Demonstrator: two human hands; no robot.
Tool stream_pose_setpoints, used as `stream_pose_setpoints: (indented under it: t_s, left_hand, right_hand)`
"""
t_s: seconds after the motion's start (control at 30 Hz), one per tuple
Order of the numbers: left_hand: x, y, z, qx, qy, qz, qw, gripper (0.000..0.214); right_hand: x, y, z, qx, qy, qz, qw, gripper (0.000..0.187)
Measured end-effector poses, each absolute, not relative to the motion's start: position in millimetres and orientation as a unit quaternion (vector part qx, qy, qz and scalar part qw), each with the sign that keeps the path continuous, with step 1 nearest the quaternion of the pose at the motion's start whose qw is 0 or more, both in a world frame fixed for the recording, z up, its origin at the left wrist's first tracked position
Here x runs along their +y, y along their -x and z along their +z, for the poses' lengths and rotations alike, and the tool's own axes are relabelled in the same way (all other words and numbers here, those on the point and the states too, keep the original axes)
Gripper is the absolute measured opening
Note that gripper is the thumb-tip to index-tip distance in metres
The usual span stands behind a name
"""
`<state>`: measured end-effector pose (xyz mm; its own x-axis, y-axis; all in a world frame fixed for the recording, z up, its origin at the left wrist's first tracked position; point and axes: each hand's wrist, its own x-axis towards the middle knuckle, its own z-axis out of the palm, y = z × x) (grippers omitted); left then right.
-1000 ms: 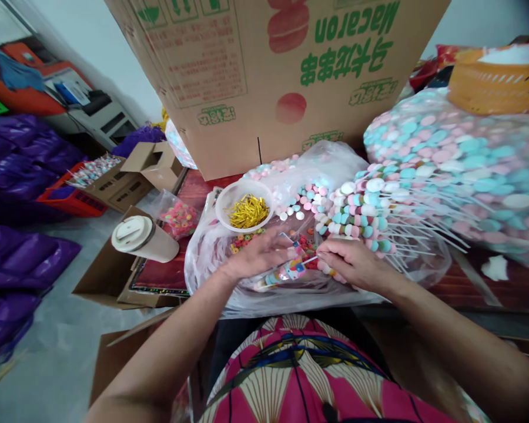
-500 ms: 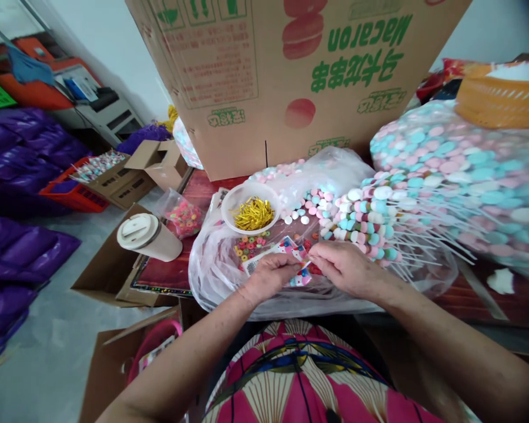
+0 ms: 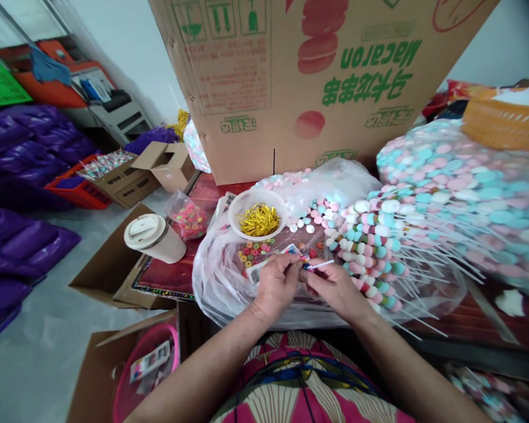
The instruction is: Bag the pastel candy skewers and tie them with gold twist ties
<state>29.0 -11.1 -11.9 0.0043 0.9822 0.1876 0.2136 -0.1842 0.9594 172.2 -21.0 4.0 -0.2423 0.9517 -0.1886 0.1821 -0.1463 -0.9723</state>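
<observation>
— See the left hand (image 3: 278, 283)?
— Yes: turned inward, pinching with thumb and fingertips (image 3: 294, 267).
— And the right hand (image 3: 338, 292)?
— Held close beside, with curled fingers.
— Check the arms (image 3: 211, 359).
— Bare, stretched forward from both sides, slanting inward toward each other.

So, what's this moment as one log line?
left hand: pinching colourful wrapper; right hand: at wrapper too; white stick: poking out rightward; bowl: gold strips inside
</observation>
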Motion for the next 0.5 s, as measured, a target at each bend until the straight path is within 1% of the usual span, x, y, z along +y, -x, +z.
stream_pose_setpoints:
  t_s: [0.03,0.07,0.13,0.2,0.23,0.27,0.3,0.37,0.4,0.43,0.5]
  left_hand:
    - [-12.5,-27.2,-11.1,0.506,-0.607,0.484,0.375,0.013]
    - [-13.1,-24.2,-8.9,0.499,-0.622,0.467,0.383,0.015]
    - [-12.0,-15.5,-0.2,0.445,-0.651,0.399,0.468,0.026]
    - [-9.4,-5.7,11.5,0.362,-0.677,0.302,0.566,0.039]
    - [-8.0,-1.3,16.8,0.330,-0.689,0.262,0.589,0.040]
    - [-6.8,2.4,21.0,0.318,-0.702,0.237,0.591,0.038]
    - [-5.7,5.4,23.6,0.327,-0.715,0.224,0.577,0.033]
    - [-4.3,10.1,23.4,0.372,-0.722,0.209,0.545,0.024]
    - [-3.8,12.3,21.0,0.395,-0.709,0.205,0.547,0.021]
    - [-3.3,14.8,17.6,0.413,-0.686,0.201,0.565,0.021]
    - [-2.2,20.6,9.5,0.426,-0.623,0.194,0.626,0.022]
  right_hand:
    - [-20.2,-169.9,5.2,-0.554,0.505,0.559,0.355,0.032]
    - [-19.1,-168.8,6.9,-0.550,0.497,0.562,0.368,0.032]
    - [-17.4,-168.4,10.0,-0.540,0.474,0.580,0.385,0.029]
    - [-17.4,-167.3,9.7,-0.540,0.453,0.598,0.381,0.027]
    - [-17.8,-165.6,8.1,-0.552,0.455,0.587,0.378,0.026]
    - [-18.1,-163.3,6.1,-0.578,0.466,0.552,0.380,0.024]
    - [-18.1,-160.6,4.2,-0.617,0.481,0.488,0.387,0.022]
    - [-15.9,-156.1,3.7,-0.712,0.496,0.305,0.393,0.021]
    - [-13.4,-155.2,6.1,-0.750,0.491,0.214,0.388,0.023]
    - [-10.2,-155.3,10.5,-0.776,0.483,0.135,0.383,0.024]
    - [-2.9,-157.8,23.7,-0.805,0.465,0.019,0.368,0.022]
